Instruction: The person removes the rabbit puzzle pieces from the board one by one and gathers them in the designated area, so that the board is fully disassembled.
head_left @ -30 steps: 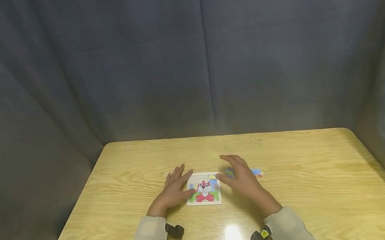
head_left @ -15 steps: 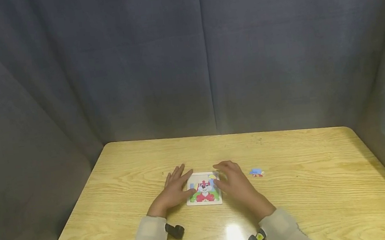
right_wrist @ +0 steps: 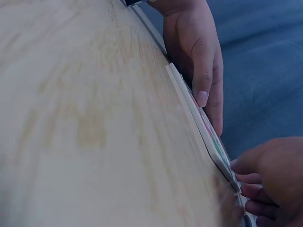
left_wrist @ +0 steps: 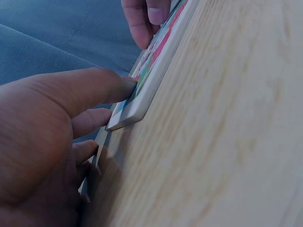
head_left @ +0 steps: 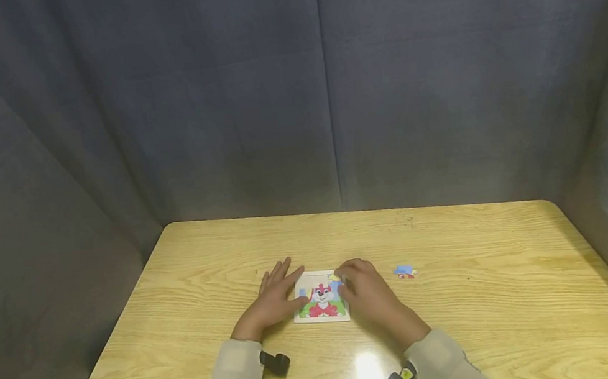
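Note:
A small jigsaw puzzle [head_left: 323, 306] in a pale wooden frame, with a red-and-white cartoon animal, lies on the table; bare backing shows at its upper left. My left hand [head_left: 274, 299] rests at its left side with spread, straight fingers. Its thumb [left_wrist: 120, 87] lies on the picture near the frame's edge. At the upper right corner my right hand [head_left: 368, 288] bends its fingers, thumb and forefinger at either side of a yellow-and-blue puzzle piece [head_left: 334, 277]. The palm side of that hand is hidden in the head view.
Loose puzzle pieces [head_left: 405, 272], blue, red and yellow, lie to the right of my right hand. The wooden table [head_left: 490, 293] reaches back to a dark grey curtain [head_left: 294, 103] that also hangs at both sides.
My right hand has moved left and drawn its fingers in at the puzzle's upper right corner. The blue-green bit earlier seen beside it no longer shows. My left hand has stayed in place.

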{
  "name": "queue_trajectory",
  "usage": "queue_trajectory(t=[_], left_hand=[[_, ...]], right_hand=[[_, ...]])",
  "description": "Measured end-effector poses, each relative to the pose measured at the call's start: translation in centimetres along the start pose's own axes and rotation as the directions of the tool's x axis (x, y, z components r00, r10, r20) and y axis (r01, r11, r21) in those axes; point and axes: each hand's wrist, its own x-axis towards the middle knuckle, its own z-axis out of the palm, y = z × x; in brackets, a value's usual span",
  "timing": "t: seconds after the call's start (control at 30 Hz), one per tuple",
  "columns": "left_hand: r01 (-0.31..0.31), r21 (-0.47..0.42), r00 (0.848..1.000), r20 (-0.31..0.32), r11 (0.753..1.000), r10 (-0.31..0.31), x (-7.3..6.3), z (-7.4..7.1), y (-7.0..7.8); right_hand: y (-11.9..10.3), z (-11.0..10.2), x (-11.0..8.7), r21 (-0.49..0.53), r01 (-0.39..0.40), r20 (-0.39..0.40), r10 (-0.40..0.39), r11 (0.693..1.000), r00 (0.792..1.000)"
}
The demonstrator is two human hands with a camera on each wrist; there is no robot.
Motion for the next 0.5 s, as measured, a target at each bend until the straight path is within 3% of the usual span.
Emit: queue_trajectory(t=[0.5], left_hand=[[-0.010, 0.013, 1.000, 0.004, 1.000, 0.009, 0.0, 0.2, 0.0]], right_hand=[[-0.9, -1.0, 0.8, -0.077, -0.072, 0.079, 0.079, 0.994, 0.994]])
